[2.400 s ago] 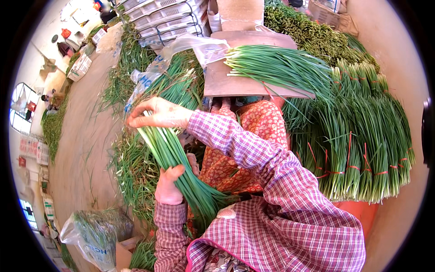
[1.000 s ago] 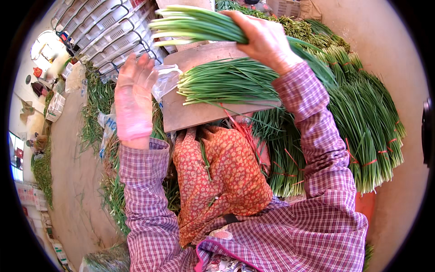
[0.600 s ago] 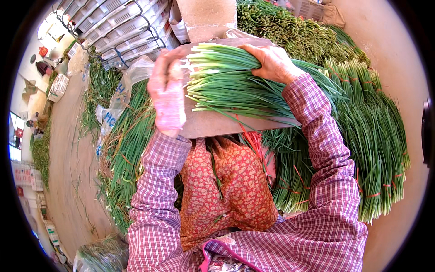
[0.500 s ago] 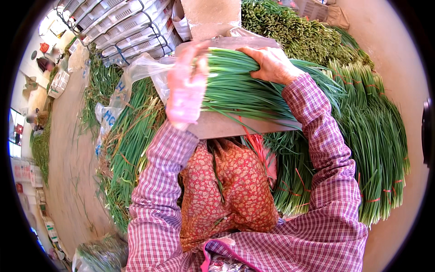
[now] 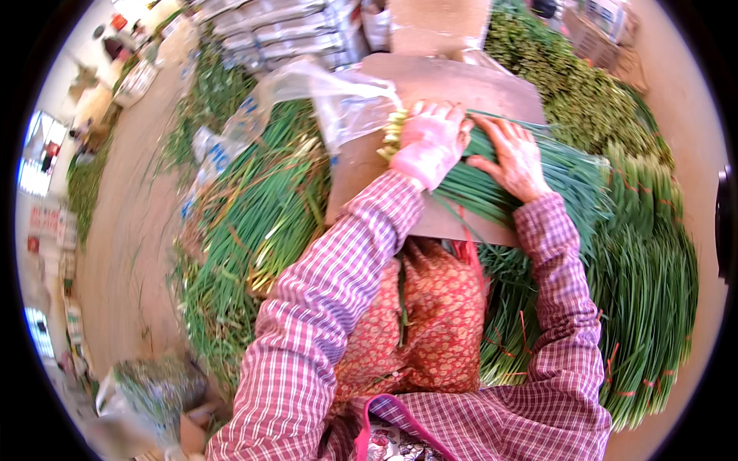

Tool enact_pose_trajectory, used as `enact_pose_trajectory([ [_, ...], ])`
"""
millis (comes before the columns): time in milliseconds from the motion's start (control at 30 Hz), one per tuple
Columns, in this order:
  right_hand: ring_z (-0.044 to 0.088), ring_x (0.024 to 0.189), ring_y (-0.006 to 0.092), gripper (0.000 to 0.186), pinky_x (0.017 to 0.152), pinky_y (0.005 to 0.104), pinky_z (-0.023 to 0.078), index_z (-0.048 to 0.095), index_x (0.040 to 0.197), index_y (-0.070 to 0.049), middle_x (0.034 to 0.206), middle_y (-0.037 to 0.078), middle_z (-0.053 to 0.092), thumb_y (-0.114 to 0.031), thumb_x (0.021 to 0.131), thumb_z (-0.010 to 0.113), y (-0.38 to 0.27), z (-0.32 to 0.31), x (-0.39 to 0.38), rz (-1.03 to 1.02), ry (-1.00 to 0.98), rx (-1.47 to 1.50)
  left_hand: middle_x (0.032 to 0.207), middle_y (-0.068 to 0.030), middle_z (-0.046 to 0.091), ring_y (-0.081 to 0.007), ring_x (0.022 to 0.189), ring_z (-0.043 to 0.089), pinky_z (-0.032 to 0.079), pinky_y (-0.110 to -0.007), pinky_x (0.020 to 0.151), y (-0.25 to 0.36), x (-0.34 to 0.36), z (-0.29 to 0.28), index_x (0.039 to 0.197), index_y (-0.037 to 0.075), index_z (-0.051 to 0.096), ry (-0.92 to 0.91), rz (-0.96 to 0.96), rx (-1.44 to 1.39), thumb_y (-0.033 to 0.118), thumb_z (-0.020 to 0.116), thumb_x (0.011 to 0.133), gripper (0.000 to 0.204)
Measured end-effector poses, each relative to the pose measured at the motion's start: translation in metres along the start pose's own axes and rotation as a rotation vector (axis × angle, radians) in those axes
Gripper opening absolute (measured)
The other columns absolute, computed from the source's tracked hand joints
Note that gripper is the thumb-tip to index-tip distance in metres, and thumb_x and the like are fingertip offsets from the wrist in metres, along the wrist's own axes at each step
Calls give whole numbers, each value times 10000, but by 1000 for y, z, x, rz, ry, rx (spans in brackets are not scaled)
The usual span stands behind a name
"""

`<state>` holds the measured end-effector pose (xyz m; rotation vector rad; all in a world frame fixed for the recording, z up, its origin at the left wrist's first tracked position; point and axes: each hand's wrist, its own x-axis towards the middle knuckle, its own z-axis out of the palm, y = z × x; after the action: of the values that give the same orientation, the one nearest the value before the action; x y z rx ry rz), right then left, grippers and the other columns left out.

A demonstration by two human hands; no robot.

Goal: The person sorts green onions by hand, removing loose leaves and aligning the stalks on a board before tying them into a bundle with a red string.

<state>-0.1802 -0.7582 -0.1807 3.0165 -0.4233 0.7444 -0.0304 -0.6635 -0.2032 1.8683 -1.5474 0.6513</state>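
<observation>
A bundle of long green stalks (image 5: pixel 492 180) lies across a flat brown cardboard sheet (image 5: pixel 453 92) in front of me. My left hand (image 5: pixel 432 142), in a thin pink glove, is wrapped around the pale root end of the bundle. My right hand (image 5: pixel 513 154), bare, presses flat on the stalks just to the right of it. Both plaid sleeves reach forward over a red patterned apron (image 5: pixel 419 323).
Loose green stalks (image 5: pixel 254 223) are heaped on the left. Tied bunches with red bands (image 5: pixel 646 300) lie on the right. A clear plastic bag (image 5: pixel 338 100) sits by the cardboard's left edge. Stacked grey crates (image 5: pixel 269 23) stand at the back.
The bundle, held up in the air a second ago, now lies on the cardboard. My left hand has closed around its root end and my right hand has moved onto the stalks.
</observation>
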Motion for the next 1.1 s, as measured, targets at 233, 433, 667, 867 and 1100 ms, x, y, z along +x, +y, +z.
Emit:
enact_pose_trajectory([
  [233, 525, 1030, 305, 672, 898, 398, 386, 462, 1290, -151, 1147, 100, 546, -525, 749, 606, 0, -10, 3, -4, -3, -13, 1003, -134, 632, -273, 950, 591, 435, -389, 874, -53, -26, -48, 1027, 66, 626, -41, -272, -54, 217, 517, 848, 258],
  [433, 478, 1106, 314, 823, 936, 422, 346, 385, 1359, -151, 1215, 118, 505, -608, 708, 597, -5, -21, 9, 5, -64, 5, 1000, -129, 630, -288, 951, 592, 472, -357, 857, -141, -106, -156, 1018, 72, 609, -14, -612, -107, 201, 583, 826, 233],
  [667, 473, 1094, 305, 775, 934, 410, 336, 401, 1336, -102, 1177, 125, 510, -529, 729, 626, -23, -44, 7, 35, 27, 29, 1189, -124, 543, -272, 1101, 512, 419, -380, 915, -155, -118, -136, 1168, 84, 516, -642, -784, 437, 446, 703, 701, 619],
  [867, 494, 1054, 302, 628, 927, 407, 348, 464, 1264, -68, 1133, 120, 553, -427, 775, 625, -62, -53, 1, -14, -27, 163, 1228, -133, 511, -282, 1136, 481, 405, -386, 935, -167, -121, -126, 1231, 90, 480, -784, -815, 407, 452, 718, 683, 699],
  [1100, 508, 1000, 286, 451, 880, 391, 382, 530, 1159, -58, 1032, 118, 558, -269, 778, 649, -121, -37, 21, -196, -123, 363, 1169, -177, 572, -296, 1093, 542, 409, -339, 960, -175, -161, -176, 1180, 6, 545, -241, -874, 48, 251, 766, 623, 647],
])
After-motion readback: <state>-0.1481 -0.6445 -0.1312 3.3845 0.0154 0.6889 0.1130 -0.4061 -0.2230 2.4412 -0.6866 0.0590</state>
